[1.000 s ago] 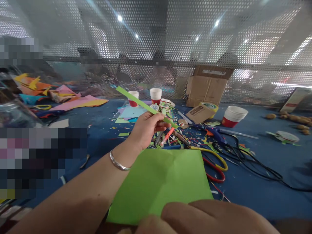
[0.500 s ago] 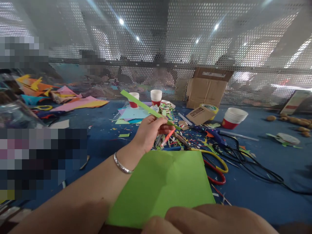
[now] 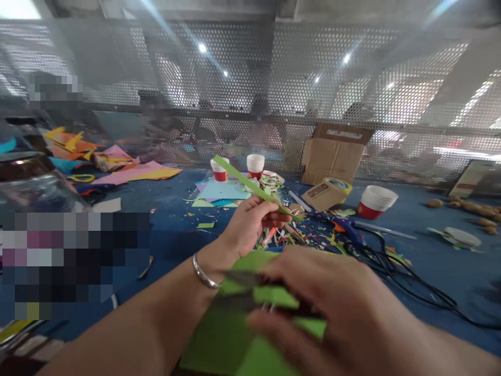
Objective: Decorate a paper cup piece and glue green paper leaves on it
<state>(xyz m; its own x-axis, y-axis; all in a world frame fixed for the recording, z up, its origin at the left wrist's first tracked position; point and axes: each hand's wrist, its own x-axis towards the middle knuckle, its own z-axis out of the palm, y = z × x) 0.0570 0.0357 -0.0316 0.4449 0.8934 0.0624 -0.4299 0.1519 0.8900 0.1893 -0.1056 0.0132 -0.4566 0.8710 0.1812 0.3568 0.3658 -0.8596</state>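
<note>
My left hand (image 3: 254,222) pinches a narrow strip of green paper (image 3: 250,184) between thumb and fingers, held slanted above the table. A silver bangle circles that wrist. Across the lower middle, my right hand (image 3: 340,297) grips a pair of dark scissors (image 3: 238,300), smeared by motion, their blades parted and pointing left. Below them lies a larger sheet of green paper (image 3: 219,334), partly covered by the right hand. The scissors are close to the left wrist and apart from the strip.
Paper scraps surround a blue glue gun (image 3: 352,232) with a black cord (image 3: 410,291). Stacked paper cups (image 3: 376,202), a cardboard box (image 3: 331,156) and walnut-like brown lumps (image 3: 475,202) stand farther back. Coloured paper (image 3: 144,173) and a jar (image 3: 29,180) are at left.
My right hand has risen from the bottom edge over the green sheet, now showing scissors in its grip. The left hand still holds the strip. The view has tilted up slightly.
</note>
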